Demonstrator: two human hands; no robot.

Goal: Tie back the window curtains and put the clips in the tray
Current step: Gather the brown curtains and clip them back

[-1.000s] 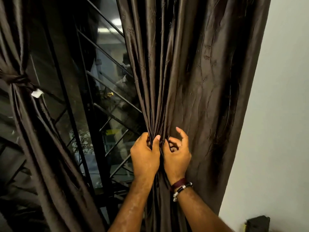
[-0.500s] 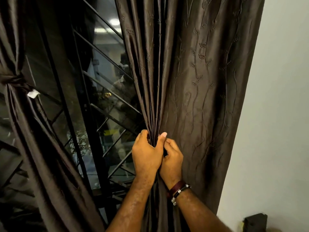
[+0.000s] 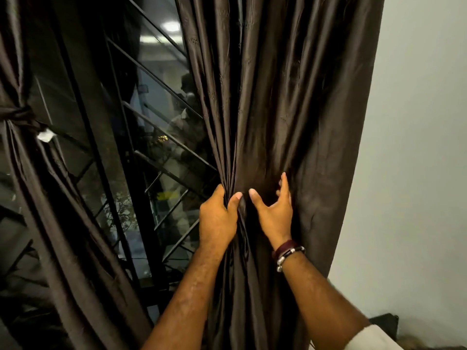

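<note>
Gathering the right-hand curtain for its tie-back.
The left hand [image 3: 218, 218] clenches the bunched pleats of the brown curtain [image 3: 283, 97] by the window; the right hand [image 3: 275, 210], fingers spread, should sweep in more fabric next.

One view only — my head camera, wide-angle, looking forward and slightly down, close to the right curtain [image 3: 290, 102] at arm's reach; window [image 3: 151, 127] to the left, wall [image 3: 417, 147] right — no second view overlaps.

The right hand [image 3: 274, 210] lets go of the gathered curtain [image 3: 278, 109] beside the left hand, its fingers [image 3: 285, 184] now spread rightward.
</note>
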